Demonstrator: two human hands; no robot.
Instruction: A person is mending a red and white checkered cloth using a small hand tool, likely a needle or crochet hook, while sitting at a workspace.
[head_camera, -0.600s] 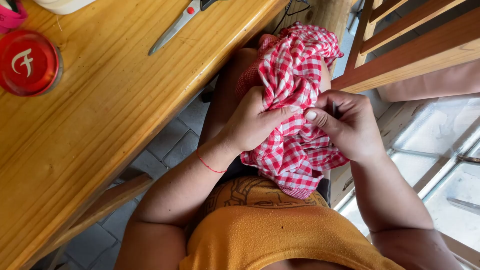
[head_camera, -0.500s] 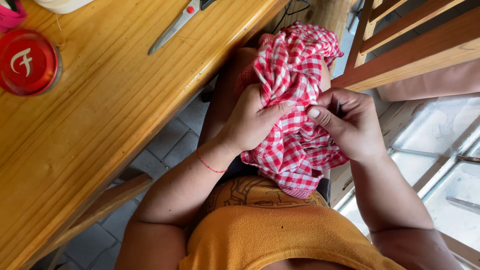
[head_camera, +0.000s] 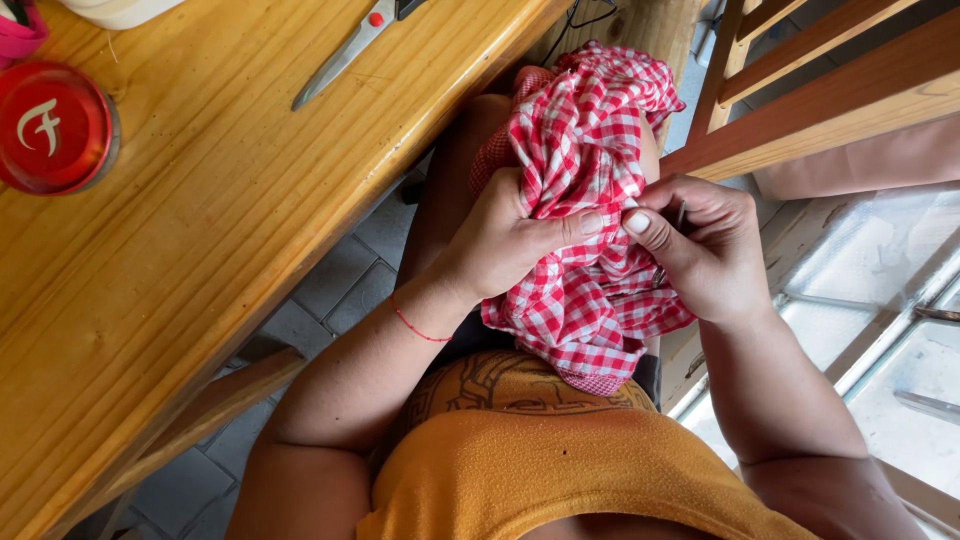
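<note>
A bunched red-and-white checked cloth (head_camera: 590, 130) lies on my lap beside the table. My left hand (head_camera: 505, 235) grips a fold of it, thumb pressed on top. My right hand (head_camera: 705, 245) pinches the same fold from the right, thumb tip meeting the left thumb. A thin dark metal tool (head_camera: 678, 215), perhaps a needle, shows between my right fingers, mostly hidden. A thin red string bracelet (head_camera: 420, 327) circles my left wrist.
A wooden table (head_camera: 200, 230) fills the left side. On it lie scissors (head_camera: 350, 50) with a red pivot, a round red lid (head_camera: 52, 130) and a white container edge (head_camera: 120, 10). A wooden chair (head_camera: 810, 90) stands at the right. Grey tiles lie below.
Both hands stay on the cloth. My left thumb has slid a little along the fold toward the right thumb; the cloth has barely shifted.
</note>
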